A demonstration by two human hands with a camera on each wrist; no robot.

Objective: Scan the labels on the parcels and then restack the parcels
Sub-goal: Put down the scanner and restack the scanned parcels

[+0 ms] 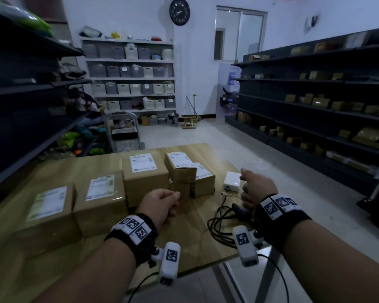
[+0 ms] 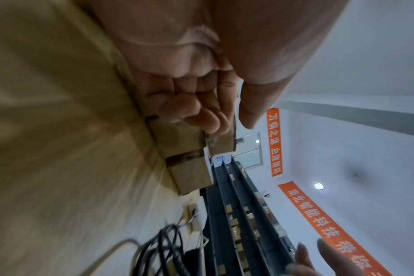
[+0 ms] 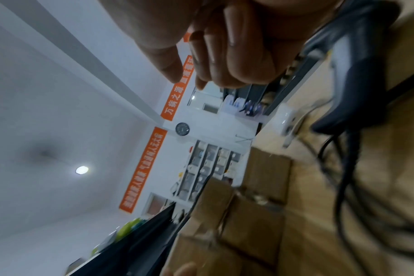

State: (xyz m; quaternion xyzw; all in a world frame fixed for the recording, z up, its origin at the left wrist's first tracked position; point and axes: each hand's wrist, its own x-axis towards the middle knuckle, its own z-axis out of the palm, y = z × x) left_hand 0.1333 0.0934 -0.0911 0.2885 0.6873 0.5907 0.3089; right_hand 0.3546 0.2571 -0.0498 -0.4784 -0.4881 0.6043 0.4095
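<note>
Several brown cardboard parcels with white labels facing up sit in a row on the wooden table: a flat one at the left, one beside it, a large one, and a small box perched on other small boxes. My left hand hovers just in front of the small boxes, its fingers curled into the palm and holding nothing. My right hand is over the black scanner, which lies on the table under the wrist. The right fingers are curled beside the scanner, not round it.
A coiled black cable lies by the scanner, and a white adapter with a cord sits beyond my right hand. Dark shelving lines the right aisle and more stands at the left. A metal cart is behind the table.
</note>
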